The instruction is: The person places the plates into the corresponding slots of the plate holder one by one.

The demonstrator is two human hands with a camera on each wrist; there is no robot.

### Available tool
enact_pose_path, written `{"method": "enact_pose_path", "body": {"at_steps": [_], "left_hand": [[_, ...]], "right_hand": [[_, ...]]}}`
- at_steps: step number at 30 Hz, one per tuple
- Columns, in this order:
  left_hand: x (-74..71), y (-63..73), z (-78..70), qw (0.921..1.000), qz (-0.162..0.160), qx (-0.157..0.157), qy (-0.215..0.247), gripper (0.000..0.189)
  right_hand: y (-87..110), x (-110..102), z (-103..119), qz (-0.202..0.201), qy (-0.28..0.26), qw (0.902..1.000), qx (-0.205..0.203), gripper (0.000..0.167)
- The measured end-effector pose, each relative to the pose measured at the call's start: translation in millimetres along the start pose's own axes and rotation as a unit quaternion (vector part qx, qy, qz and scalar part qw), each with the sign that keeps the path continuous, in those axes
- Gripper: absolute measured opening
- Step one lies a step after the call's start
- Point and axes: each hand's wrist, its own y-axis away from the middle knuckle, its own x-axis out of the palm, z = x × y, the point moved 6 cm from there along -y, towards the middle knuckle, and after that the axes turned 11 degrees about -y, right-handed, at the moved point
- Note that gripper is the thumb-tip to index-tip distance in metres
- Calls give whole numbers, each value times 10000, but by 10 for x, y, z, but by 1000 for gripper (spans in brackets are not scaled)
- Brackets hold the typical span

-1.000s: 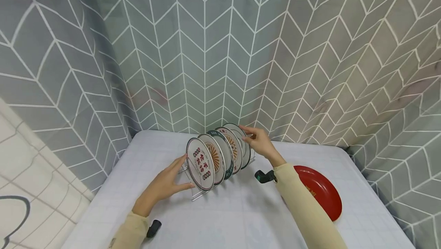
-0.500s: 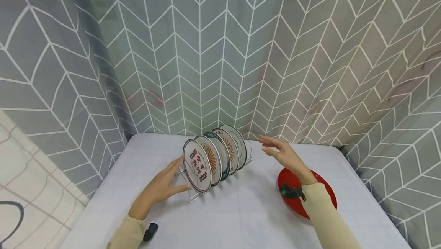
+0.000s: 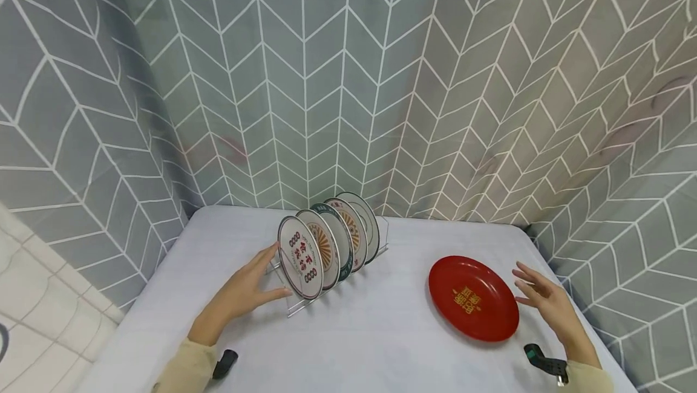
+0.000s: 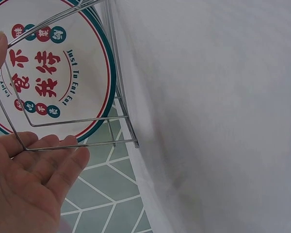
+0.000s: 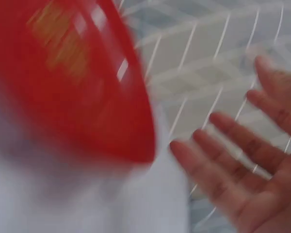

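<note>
Several round patterned plates stand on edge in a wire plate rack (image 3: 305, 305). The front plate (image 3: 300, 258) is white with red characters and a dark rim. At the rack's near left end is my left hand (image 3: 235, 291), fingers and thumb spread apart; in the left wrist view its fingers (image 4: 51, 155) touch the rack's end wires beside that plate. On the right, a red oval plate (image 3: 490, 296) with gold characters lies flat on the table. My right hand (image 3: 550, 305) hovers just right of it, fingers apart and holding nothing.
A white cloth covers the table (image 3: 381, 344). A patterned grey curtain (image 3: 348, 78) hangs behind and along both sides. White tiles (image 3: 43, 296) show at the left. Each wrist wears a black device, such as the right strap (image 3: 544, 361).
My right hand has left the rearmost plate in the rack and swept right, passing over the red plate to its far side. My left hand stays at the rack.
</note>
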Motion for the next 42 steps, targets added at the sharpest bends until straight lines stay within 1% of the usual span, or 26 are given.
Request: {"method": "enact_pose_path", "body": {"at_steps": [3, 6, 8, 10, 12, 14, 19, 26, 28, 31, 34, 37, 39, 42], "left_hand": [[-26, 29, 43, 10000, -64, -36, -12, 109], [-29, 32, 58, 10000, -74, -15, 45, 109], [-25, 25, 54, 10000, -58, -6, 73, 110], [-22, 14, 50, 9999, -59, -10, 89, 110], [-16, 2, 47, 10000, -51, -19, 73, 111], [-14, -11, 44, 10000, -49, -23, 54, 111], [-9, -29, 36, 10000, 0, -38, -54, 111], [-23, -19, 11, 9999, 102, -110, -41, 111], [-19, -14, 10, 9999, 110, -119, -33, 112], [-10, -3, 12, 9999, 92, -89, -11, 112], [-7, 5, 4, 9999, 75, -63, 23, 111], [-10, 6, -6, 9999, 82, -46, 37, 110], [-12, 6, -11, 9999, 92, -49, 25, 111], [-12, 8, -11, 9999, 93, -60, 9, 111]], "right_hand": [[88, 18, -242, -48, -538, 9982, 269, 57], [156, 82, -401, 73, -845, 9930, 819, 61], [197, 132, -464, 228, -891, 9875, 1278, 65], [222, 177, -496, 419, -832, 9822, 1632, 70], [231, 213, -508, 578, -792, 9782, 1829, 72], [237, 235, -512, 716, -785, 9761, 1894, 72], [250, 259, -527, 833, -896, 9764, 1778, 69], [258, 272, -553, 636, -1128, 9769, 1702, 67], [254, 277, -542, 599, -1292, 9755, 1674, 66], [251, 273, -525, 535, -1760, 9691, 1641, 66], [237, 265, -513, 597, -2478, 9559, 1457, 53], [207, 273, -492, 821, -3002, 9437, 1125, 43], [181, 291, -459, 998, -3142, 9401, 873, 45], [133, 310, -409, 1148, -3160, 9399, 591, 49]]}}
